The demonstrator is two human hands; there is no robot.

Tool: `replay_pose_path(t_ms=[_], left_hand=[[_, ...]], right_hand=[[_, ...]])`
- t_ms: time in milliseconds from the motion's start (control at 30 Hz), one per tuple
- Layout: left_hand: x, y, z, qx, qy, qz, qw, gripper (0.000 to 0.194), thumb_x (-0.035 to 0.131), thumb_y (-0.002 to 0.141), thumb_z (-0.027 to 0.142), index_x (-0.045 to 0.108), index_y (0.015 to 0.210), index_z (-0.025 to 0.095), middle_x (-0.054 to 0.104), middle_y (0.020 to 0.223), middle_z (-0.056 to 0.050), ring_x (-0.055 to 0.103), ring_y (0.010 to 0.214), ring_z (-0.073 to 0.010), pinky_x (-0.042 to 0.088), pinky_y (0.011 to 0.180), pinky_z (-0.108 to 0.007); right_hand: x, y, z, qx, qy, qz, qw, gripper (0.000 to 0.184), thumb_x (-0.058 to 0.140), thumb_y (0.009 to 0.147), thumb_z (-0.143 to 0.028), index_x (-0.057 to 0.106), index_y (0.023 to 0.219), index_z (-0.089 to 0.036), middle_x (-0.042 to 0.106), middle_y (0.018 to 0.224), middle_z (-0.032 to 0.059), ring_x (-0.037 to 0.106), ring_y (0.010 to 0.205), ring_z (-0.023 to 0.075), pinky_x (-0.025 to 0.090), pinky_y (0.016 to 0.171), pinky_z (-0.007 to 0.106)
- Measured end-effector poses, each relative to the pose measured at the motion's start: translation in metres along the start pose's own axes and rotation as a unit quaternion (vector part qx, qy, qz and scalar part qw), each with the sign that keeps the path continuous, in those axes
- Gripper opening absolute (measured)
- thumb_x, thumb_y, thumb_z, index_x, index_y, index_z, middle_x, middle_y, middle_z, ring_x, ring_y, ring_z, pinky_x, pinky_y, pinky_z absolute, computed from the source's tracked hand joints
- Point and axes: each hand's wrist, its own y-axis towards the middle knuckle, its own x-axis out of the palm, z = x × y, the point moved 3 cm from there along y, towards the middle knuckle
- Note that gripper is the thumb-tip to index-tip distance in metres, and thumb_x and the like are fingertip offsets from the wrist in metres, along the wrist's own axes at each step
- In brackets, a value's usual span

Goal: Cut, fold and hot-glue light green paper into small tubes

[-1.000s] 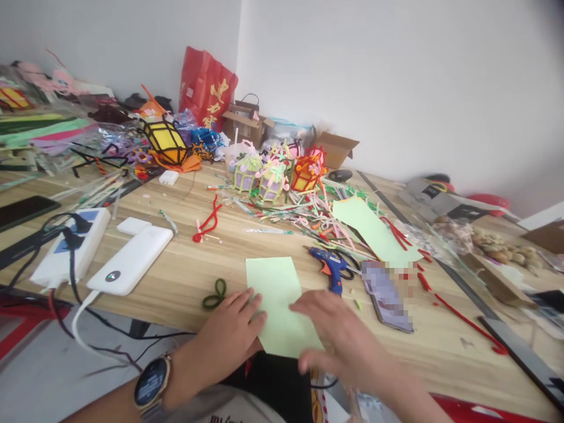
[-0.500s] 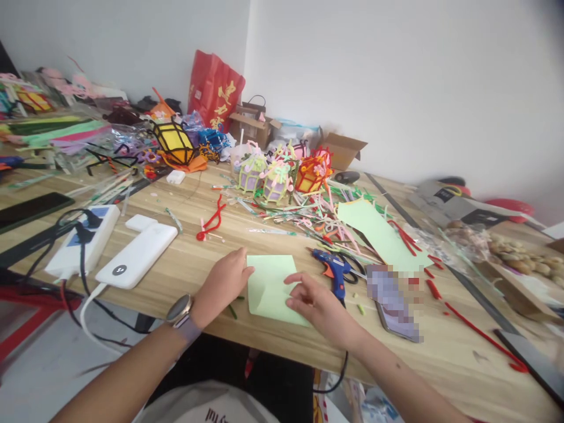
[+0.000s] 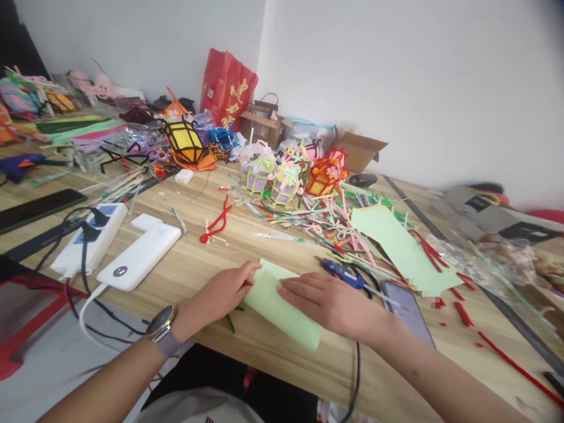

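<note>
Paper (image 3: 279, 312), pale green, under flat right fingers (image 3: 296, 289); left fingers (image 3: 245, 274) curled at its corner, grip unclear.
Probably light, easily creased; best held by edges.

Craft workspace, indicated by a glue gun (image 3: 341, 272), scattered fuzzy stems (image 3: 339, 223) and small lantern-shaped pieces (image 3: 325, 176) across a wood-grained tabletop (image 3: 198, 252)

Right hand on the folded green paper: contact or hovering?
Touching. The head view shows the right hand laid flat across the folded green paper, covering part of it, no gap visible.
</note>
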Motion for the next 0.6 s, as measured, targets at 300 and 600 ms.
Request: replay_pose_path(t_ms=[300, 600], left_hand=[[-0.005, 0.004, -0.005, 0.063, 0.03, -0.024, 0.997, 0.048, 0.039, 0.088, 0.014, 0.064, 0.127, 0.025, 0.075, 0.107, -0.006, 0.07, 0.092, -0.0214, 0.049, 0.082, -0.029], [-0.011, 0.011, -0.003, -0.008, -0.023, -0.012, 1.0, 0.046, 0.044, 0.083, 0.011, 0.07, 0.118, 0.025, 0.074, 0.113, -0.003, 0.069, 0.101, -0.0222, 0.048, 0.088, -0.031]], right_hand=[[0.033, -0.009, 0.026, -0.052, -0.208, 0.052, 0.975, 0.039, 0.041, 0.097, -0.008, 0.057, 0.131, -0.016, 0.068, 0.125, 0.0099, 0.067, 0.105, 0.0204, 0.054, 0.091, 0.036], [0.014, -0.017, 0.024, 0.083, -0.083, 0.109, 0.987, 0.033, 0.047, 0.092, -0.008, 0.064, 0.119, -0.018, 0.073, 0.108, 0.01, 0.065, 0.103, 0.0242, 0.05, 0.091, 0.042]])
